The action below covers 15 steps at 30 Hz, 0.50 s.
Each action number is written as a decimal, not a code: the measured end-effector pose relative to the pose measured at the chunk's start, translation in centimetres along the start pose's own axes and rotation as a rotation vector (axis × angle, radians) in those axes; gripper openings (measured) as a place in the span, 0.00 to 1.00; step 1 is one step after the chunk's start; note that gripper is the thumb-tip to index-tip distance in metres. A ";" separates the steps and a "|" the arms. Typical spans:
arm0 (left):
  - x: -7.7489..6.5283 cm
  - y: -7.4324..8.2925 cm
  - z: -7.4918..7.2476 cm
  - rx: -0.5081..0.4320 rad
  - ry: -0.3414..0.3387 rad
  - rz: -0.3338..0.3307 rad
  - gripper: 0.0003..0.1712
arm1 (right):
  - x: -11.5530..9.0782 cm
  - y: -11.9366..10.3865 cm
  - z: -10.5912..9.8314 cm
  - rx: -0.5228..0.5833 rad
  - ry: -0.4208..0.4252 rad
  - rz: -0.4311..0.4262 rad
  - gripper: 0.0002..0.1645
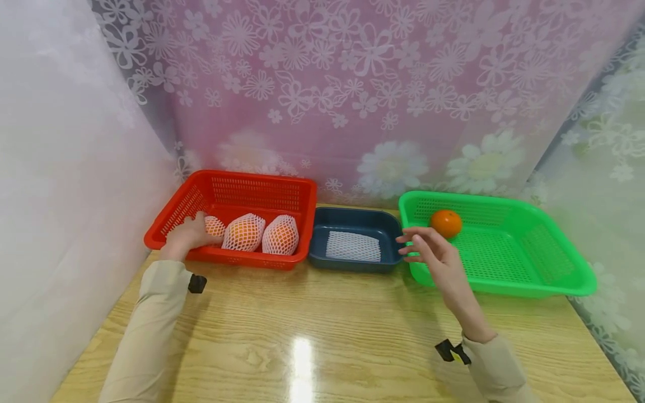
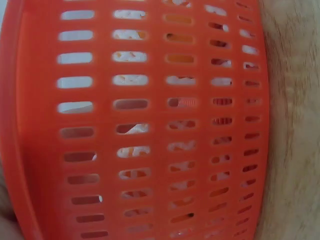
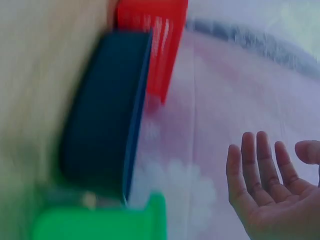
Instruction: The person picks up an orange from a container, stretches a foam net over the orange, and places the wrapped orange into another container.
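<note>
In the head view my left hand (image 1: 187, 235) reaches over the front left rim of the red basket (image 1: 252, 258). Its fingers and thumb lie round the left side of an orange in a foam net (image 1: 214, 226). Beside that sit two more netted oranges, one in the middle (image 1: 244, 233) and one at the right (image 1: 280, 235). The left wrist view shows mostly the slotted basket wall (image 2: 105, 115), the hand largely hidden. My right hand (image 1: 437, 254), fingers apart and holding nothing, hovers over the left rim of the green basket (image 1: 541, 288), near a bare orange (image 1: 446, 224).
Between the baskets stands a dark blue tray (image 1: 353, 267) with an empty, flat white foam net (image 1: 354, 247) in it. All three containers line the back of the wooden table (image 1: 252, 330), before a flowered curtain (image 1: 322, 112).
</note>
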<state>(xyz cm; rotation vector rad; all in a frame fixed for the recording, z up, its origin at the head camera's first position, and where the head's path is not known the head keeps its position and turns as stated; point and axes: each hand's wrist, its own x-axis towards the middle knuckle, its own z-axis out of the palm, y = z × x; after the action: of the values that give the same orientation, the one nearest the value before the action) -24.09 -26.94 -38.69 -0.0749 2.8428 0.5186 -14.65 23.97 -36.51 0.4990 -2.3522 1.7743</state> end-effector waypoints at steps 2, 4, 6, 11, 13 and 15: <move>0.1 -0.1 0.0 -0.015 0.009 0.012 0.57 | 0.7 -0.2 -1.5 -0.041 0.039 -0.014 0.19; 0.2 -0.2 0.1 -0.033 0.029 0.028 0.57 | 1.4 -0.4 -3.0 -0.111 0.078 -0.022 0.19; 0.3 -0.4 0.3 -0.050 0.052 0.044 0.57 | 2.4 -0.6 -4.7 -0.218 0.110 -0.016 0.19; 0.5 -0.6 0.5 -0.087 0.126 0.081 0.49 | 5.3 -0.6 -8.6 -0.548 0.130 0.049 0.24; 0.4 -0.6 0.5 -0.111 0.165 0.085 0.45 | 6.6 -0.3 -9.9 -0.648 0.101 0.072 0.26; 0.3 -0.6 0.6 -0.138 0.202 0.090 0.42 | 7.8 0.4 -10.9 -0.726 0.057 0.095 0.25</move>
<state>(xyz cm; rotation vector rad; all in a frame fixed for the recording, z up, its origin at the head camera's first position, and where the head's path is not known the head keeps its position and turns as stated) -24.20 -27.24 -39.53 -0.0257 3.0132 0.7676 -22.89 33.11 -31.25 0.2197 -2.7632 0.8219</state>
